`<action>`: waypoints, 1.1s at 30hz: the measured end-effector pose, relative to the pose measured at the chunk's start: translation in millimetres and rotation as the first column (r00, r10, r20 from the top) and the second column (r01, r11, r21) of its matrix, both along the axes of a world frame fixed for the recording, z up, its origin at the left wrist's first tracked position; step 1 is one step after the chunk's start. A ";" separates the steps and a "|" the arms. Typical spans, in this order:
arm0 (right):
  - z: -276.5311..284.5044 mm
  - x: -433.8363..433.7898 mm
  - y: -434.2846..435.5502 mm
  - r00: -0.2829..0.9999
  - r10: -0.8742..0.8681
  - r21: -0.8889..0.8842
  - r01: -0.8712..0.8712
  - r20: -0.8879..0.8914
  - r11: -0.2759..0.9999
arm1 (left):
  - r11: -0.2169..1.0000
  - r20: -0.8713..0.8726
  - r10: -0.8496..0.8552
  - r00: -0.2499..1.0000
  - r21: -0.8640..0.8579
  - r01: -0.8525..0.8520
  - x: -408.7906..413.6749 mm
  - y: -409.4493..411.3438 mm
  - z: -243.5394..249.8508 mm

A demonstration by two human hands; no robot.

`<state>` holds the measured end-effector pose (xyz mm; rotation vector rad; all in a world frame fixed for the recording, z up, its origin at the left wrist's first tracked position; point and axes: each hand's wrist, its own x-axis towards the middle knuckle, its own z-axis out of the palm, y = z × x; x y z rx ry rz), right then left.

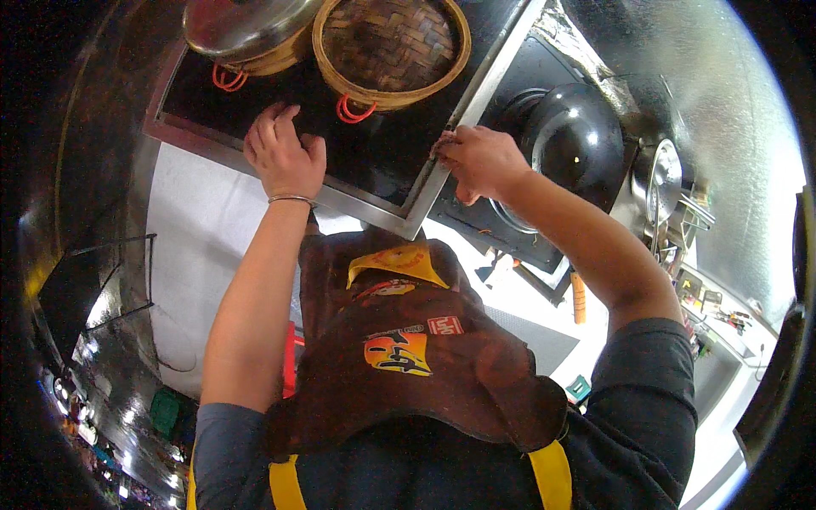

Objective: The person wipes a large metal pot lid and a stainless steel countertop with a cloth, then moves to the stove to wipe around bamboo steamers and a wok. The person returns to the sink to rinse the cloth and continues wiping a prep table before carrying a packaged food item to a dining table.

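Note:
My left hand [284,150] is above the front edge of a dark stove top [223,121], thumb apart from loosely bent fingers, with nothing visible in it. A metal bangle circles that wrist. My right hand [488,156] pinches a small, brownish, rough-textured pad [444,145] against the stove's raised metal rim [472,111]; the fingers partly hide the pad. Beyond my hands stands a round bamboo steamer [389,48] with a woven top and a red cord loop [354,111]. To its left, another bamboo steamer [274,62] sits under a shiny metal lid [248,29].
A black wok [577,137] stands on the burner unit at right, partly behind my right forearm. Farther right are a perforated metal strainer [666,169] and a shelf with small items [720,312]. A wooden handle [577,298] sticks out below the burner unit.

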<state>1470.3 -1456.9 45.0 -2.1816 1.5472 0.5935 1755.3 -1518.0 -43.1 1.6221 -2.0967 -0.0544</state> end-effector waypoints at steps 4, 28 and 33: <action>-10.2 -30.2 -19.9 0.993 0.110 -0.120 -0.115 -0.048 0.986 | 1.000 0.004 -0.011 1.000 -0.024 0.011 -1.3 -0.4 1.3; -9.6 -20.6 32.3 -0.075 -0.575 0.298 0.905 0.815 0.304 | 0.999 0.016 -0.032 0.999 -0.037 0.033 -2.7 -2.7 1.0; 18.1 -42.3 -18.3 -0.063 -0.622 0.322 0.893 0.781 0.315 | 1.000 0.012 -0.010 1.000 0.004 0.010 -2.7 0.2 1.3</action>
